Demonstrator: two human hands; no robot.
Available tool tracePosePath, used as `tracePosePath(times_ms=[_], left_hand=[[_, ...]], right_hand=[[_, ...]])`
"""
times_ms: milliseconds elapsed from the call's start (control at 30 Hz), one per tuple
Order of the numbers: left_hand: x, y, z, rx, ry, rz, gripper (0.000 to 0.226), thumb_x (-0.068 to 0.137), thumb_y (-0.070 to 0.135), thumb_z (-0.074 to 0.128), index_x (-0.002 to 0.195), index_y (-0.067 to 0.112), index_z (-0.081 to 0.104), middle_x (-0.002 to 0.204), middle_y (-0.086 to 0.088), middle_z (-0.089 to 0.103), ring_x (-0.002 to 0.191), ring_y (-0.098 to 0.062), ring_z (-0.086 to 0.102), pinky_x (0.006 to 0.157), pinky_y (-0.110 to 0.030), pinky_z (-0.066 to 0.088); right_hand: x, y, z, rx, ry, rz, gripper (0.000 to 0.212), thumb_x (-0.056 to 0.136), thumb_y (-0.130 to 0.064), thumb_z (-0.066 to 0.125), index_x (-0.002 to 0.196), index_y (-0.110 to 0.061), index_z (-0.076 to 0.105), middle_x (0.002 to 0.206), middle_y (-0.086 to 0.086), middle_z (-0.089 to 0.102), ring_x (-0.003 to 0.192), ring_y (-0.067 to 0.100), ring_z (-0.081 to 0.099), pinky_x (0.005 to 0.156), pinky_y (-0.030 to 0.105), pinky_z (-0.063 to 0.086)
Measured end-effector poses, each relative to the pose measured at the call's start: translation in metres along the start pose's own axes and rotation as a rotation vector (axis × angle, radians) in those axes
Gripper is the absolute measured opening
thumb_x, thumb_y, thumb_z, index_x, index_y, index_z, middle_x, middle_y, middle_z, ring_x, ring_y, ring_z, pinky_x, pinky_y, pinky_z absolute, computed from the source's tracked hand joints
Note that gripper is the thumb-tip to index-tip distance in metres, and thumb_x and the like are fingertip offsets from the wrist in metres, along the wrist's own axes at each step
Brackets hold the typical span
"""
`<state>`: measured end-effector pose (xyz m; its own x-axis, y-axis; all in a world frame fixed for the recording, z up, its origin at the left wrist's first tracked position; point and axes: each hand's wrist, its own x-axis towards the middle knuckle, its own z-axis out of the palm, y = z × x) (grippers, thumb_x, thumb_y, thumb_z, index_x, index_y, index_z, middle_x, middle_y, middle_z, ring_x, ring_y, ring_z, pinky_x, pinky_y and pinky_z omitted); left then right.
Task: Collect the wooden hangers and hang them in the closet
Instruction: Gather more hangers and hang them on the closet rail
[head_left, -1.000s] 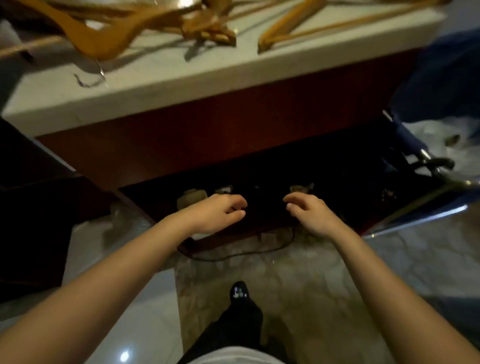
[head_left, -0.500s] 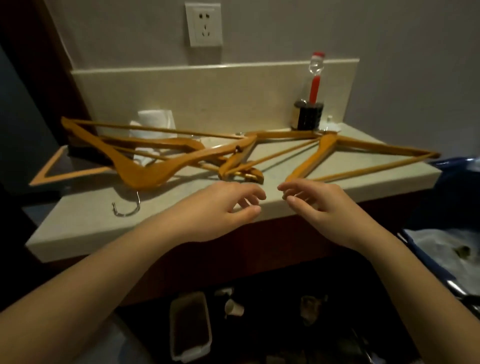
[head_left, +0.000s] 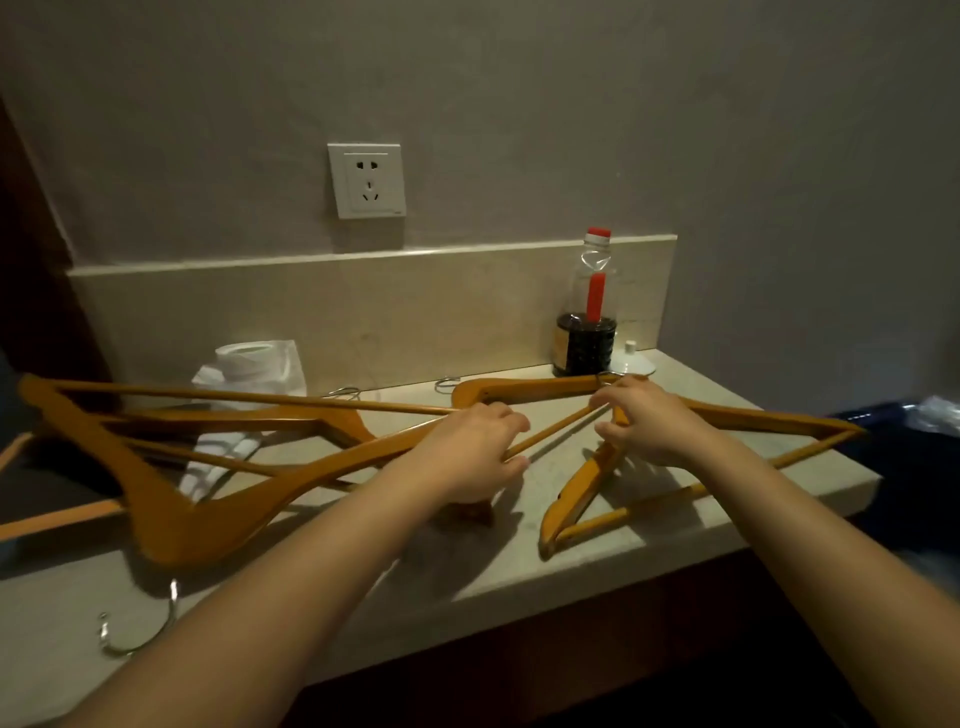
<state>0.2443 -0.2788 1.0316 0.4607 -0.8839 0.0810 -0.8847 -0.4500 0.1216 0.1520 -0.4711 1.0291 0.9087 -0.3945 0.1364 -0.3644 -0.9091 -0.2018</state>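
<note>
Several wooden hangers lie tangled on a beige stone counter (head_left: 363, 587). The largest hanger (head_left: 171, 519) lies at the left, its metal hook (head_left: 140, 629) toward the counter's front edge. Another hanger (head_left: 576, 499) lies at the right, one end near the front edge. My left hand (head_left: 467, 457) curls round a thin wooden hanger bar (head_left: 550, 431) at the middle of the pile, fingers over it and thumb under. My right hand (head_left: 649, 421) lies over the top of the right hanger, its fingers and thumb curled round the wood.
A nearly empty bottle (head_left: 587, 332) with a red cap stands at the back right by the wall. White wrapped items (head_left: 254, 364) lie at the back left under the hangers. A wall socket (head_left: 367, 180) is above. A dark blue bag (head_left: 914, 441) sits right of the counter.
The view rose from the floor to the counter. Both hands moved forward from in front of the counter's edge onto the hangers and closed on them.
</note>
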Motion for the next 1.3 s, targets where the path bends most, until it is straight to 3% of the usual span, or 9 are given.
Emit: tracePosePath(times_ms=[167, 367, 567, 767, 933, 1000, 1100, 1300], left_hand=[[0.047, 0.030, 0.024, -0.136, -0.066, -0.021, 0.056, 0.094, 0.042, 0.045, 0.144, 0.024, 0.028, 0.152, 0.000, 0.030, 0.138, -0.020, 0.031, 0.112, -0.040, 0.032], [0.097, 0.060, 0.036, -0.089, -0.110, -0.070, 0.058, 0.093, 0.047, 0.043, 0.143, 0.019, 0.032, 0.150, -0.004, 0.032, 0.135, -0.024, 0.032, 0.109, -0.042, 0.032], [0.120, 0.063, 0.046, -0.042, -0.120, -0.125, 0.054, 0.089, 0.054, 0.045, 0.134, 0.023, 0.046, 0.143, 0.002, 0.038, 0.125, -0.019, 0.043, 0.101, -0.036, 0.042], [0.140, 0.082, 0.039, 0.051, -0.162, -0.184, 0.059, 0.089, 0.050, 0.049, 0.142, 0.026, 0.035, 0.144, -0.002, 0.039, 0.124, -0.023, 0.046, 0.102, -0.039, 0.043], [0.135, 0.101, 0.045, -0.029, 0.032, -0.213, 0.069, 0.090, 0.052, 0.045, 0.148, 0.024, 0.019, 0.155, 0.001, 0.024, 0.140, -0.019, 0.027, 0.115, -0.042, 0.024], [0.132, 0.110, 0.045, -0.087, 0.067, -0.237, 0.074, 0.089, 0.053, 0.047, 0.149, 0.025, 0.013, 0.155, 0.002, 0.025, 0.140, -0.018, 0.029, 0.114, -0.042, 0.028], [0.124, 0.124, 0.032, -0.325, 0.053, -0.302, 0.072, 0.089, 0.048, 0.051, 0.148, 0.025, 0.017, 0.143, -0.002, 0.045, 0.121, -0.020, 0.052, 0.099, -0.039, 0.048], [0.076, 0.132, 0.010, -0.756, 0.045, -0.301, 0.053, 0.088, 0.036, 0.058, 0.135, 0.022, 0.038, 0.116, 0.001, 0.064, 0.097, -0.012, 0.066, 0.087, -0.033, 0.054]], right_hand=[[0.032, 0.056, 0.011, -0.045, 0.010, 0.128, 0.050, 0.089, -0.037, 0.054, 0.136, -0.026, 0.041, 0.142, 0.004, 0.040, 0.124, 0.025, 0.044, 0.100, 0.043, 0.042], [0.057, 0.099, 0.020, 0.030, -0.001, 0.085, 0.057, 0.086, -0.054, 0.051, 0.136, -0.028, 0.039, 0.138, 0.001, 0.045, 0.123, 0.022, 0.043, 0.101, 0.043, 0.041], [0.067, 0.149, 0.019, 0.182, -0.141, 0.001, 0.060, 0.089, -0.040, 0.055, 0.142, -0.029, 0.029, 0.140, 0.002, 0.041, 0.124, 0.021, 0.043, 0.104, 0.042, 0.041], [0.067, 0.163, 0.038, 0.005, 0.132, -0.083, 0.057, 0.092, -0.045, 0.046, 0.144, -0.028, 0.028, 0.131, -0.002, 0.051, 0.115, 0.015, 0.050, 0.090, 0.029, 0.048], [0.063, 0.173, 0.034, 0.053, 0.187, -0.125, 0.056, 0.092, -0.045, 0.045, 0.144, -0.030, 0.028, 0.130, -0.002, 0.050, 0.114, 0.013, 0.049, 0.088, 0.027, 0.047], [0.060, 0.174, 0.026, 0.120, 0.243, -0.152, 0.057, 0.093, -0.041, 0.047, 0.144, -0.030, 0.027, 0.131, -0.003, 0.049, 0.115, 0.013, 0.047, 0.088, 0.025, 0.043], [0.050, 0.170, 0.010, 0.161, 0.325, -0.220, 0.058, 0.092, -0.035, 0.051, 0.145, -0.029, 0.026, 0.133, -0.002, 0.047, 0.118, 0.015, 0.045, 0.086, 0.021, 0.036], [0.013, 0.134, -0.008, 0.253, 0.493, -0.402, 0.063, 0.087, -0.020, 0.063, 0.142, -0.021, 0.034, 0.129, 0.008, 0.053, 0.115, 0.025, 0.051, 0.087, 0.035, 0.047]])
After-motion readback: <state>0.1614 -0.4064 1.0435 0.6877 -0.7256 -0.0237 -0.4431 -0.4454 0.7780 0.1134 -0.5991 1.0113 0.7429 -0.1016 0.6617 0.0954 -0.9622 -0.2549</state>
